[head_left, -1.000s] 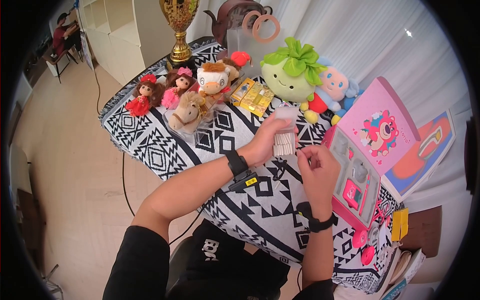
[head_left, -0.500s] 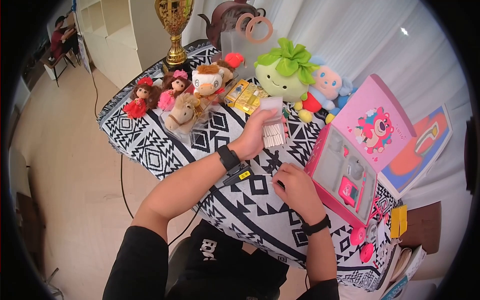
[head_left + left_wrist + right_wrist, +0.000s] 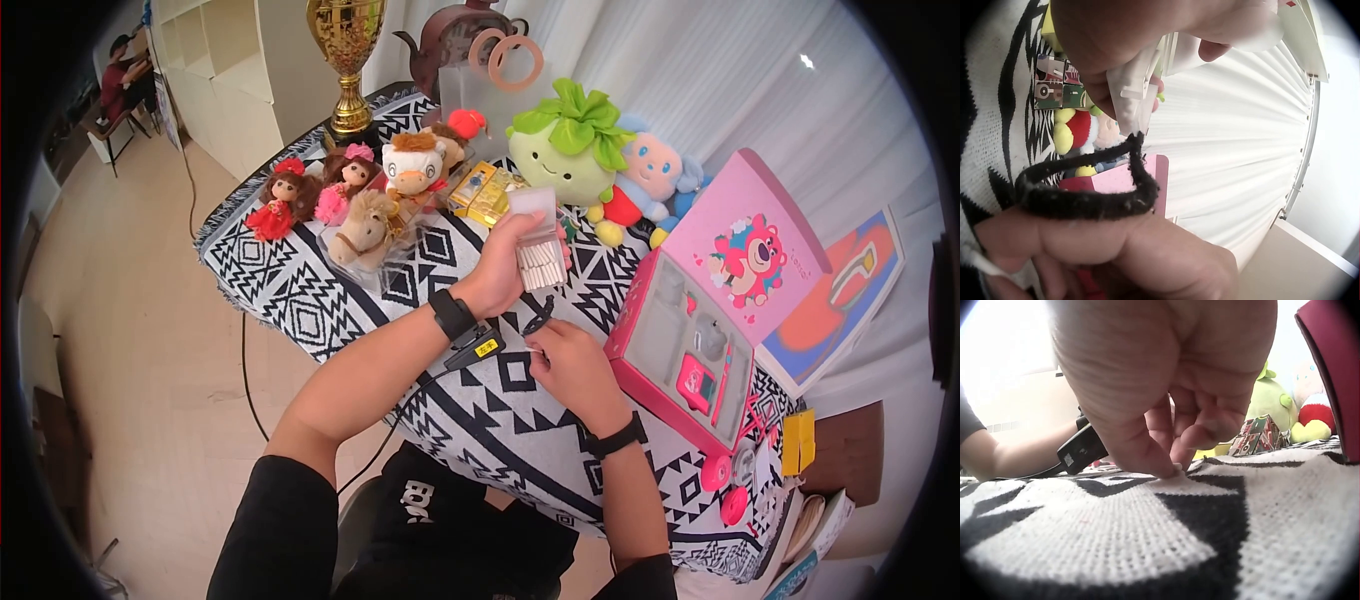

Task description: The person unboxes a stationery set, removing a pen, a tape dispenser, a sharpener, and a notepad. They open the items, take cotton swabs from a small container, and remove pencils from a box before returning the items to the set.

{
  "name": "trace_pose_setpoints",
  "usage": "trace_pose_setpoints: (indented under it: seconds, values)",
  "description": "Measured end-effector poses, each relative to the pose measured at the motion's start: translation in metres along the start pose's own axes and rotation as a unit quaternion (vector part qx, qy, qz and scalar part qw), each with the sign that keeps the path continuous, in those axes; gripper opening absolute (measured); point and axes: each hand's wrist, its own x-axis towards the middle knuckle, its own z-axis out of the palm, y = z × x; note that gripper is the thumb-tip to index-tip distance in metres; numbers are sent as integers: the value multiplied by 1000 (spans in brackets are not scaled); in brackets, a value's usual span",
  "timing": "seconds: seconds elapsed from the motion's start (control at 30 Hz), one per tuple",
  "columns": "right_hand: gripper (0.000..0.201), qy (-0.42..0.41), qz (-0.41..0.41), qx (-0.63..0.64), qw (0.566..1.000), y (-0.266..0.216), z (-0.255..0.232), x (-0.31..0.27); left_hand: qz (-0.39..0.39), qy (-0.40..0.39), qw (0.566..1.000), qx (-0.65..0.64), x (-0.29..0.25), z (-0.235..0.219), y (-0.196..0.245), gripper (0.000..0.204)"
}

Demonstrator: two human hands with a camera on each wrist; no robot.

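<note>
My left hand point(image 3: 497, 268) holds up a small clear box point(image 3: 532, 204) with its lid raised, and a row of white cotton swabs point(image 3: 541, 265) shows inside. Below it, my right hand point(image 3: 578, 375) is low over the patterned cloth. Its thumb and fingertips pinch a thin white cotton swab point(image 3: 988, 265), seen in the left wrist view. The right wrist view shows those fingertips right at the cloth, with a bit of white between them. A fuzzy black loop point(image 3: 1085, 203) shows between the two hands in the left wrist view.
Right of my hands stands an open pink box point(image 3: 665, 400). A green plush point(image 3: 560, 160), a yellow box point(image 3: 482, 195), a plush horse point(image 3: 365, 230) and two dolls point(image 3: 285, 205) line the back. A gold trophy point(image 3: 348, 90) and a teapot point(image 3: 450, 45) stand behind.
My right hand has come down and left from beside the clear box to the cloth, and now pinches a cotton swab. The left hand keeps its hold, a little further left in view.
</note>
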Motion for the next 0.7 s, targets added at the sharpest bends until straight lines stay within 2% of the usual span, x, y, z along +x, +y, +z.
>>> trace_pose_setpoints:
  seconds: [0.07,0.13,0.17,0.23,0.27,0.33,0.37,0.43,0.5,0.57,0.7]
  values:
    - [15,1,-2,0,1000,3,-1,-2,2,0,1000,3,-1,1,0,49]
    - [15,53,28,37,998,8,-8,-3,2,7,1000,-2,-2,2,0,49]
    - [15,51,25,37,998,8,-14,-3,5,9,1000,-3,-1,2,0,49]
    - [14,134,114,71,982,5,-29,-4,3,-12,1000,0,-3,3,-2,49]
    - [14,134,117,71,981,3,-31,-1,0,-12,1000,-1,-4,4,-4,49]
    - [14,229,149,107,956,0,-36,9,-29,-7,1000,7,-6,7,-10,48]
    - [15,240,162,109,951,-5,-38,16,-30,-8,999,7,-7,8,-12,48]
    - [15,252,159,104,949,-4,-33,27,-19,-18,1000,-4,-10,12,-17,39]
    - [14,261,157,100,947,-3,-25,36,-16,-26,1000,1,-11,13,-22,41]
    - [13,292,115,13,949,-5,-18,40,-26,-46,999,-2,-13,13,-23,41]
    - [11,291,99,-29,951,-6,-10,41,-2,-48,999,4,-16,18,-22,40]
